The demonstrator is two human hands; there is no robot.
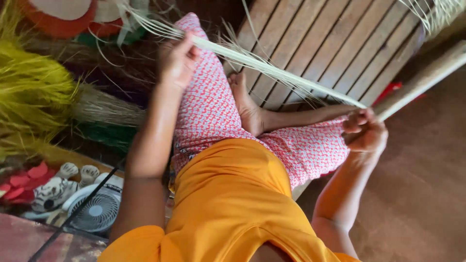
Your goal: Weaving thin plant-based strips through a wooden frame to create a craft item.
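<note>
From the head camera I look straight down at a seated person in an orange top and pink patterned trousers, one bare foot (246, 104) tucked up on a slatted wooden bench (335, 43).

A bundle of pale straw strands (272, 70) runs in a taut slanted line between the two hands, crossing above the knee and the foot. The left hand (175, 60) is raised at the far left end of the bundle, its fingers (187, 43) pinched together on the strands; beyond it, loose ends fan out toward the far left corner. The right hand (365, 130) sits lower on the right, just past the right knee, with its fingers (354, 120) curled tightly around the other end of the bundle. A thick pale stick (422, 80) slants up from just beside that hand to the right edge; I cannot tell whether the hand grips it too.

On the left lies a heap of yellow-dyed fibre (29, 92), with a brownish sheaf (104, 106) just beside it. Nearer, at the lower left, a small white fan (97, 211) rests on the floor close to a striped soft toy (53, 189) and some red pieces (22, 182). The brown floor (422, 194) fills the right side.
</note>
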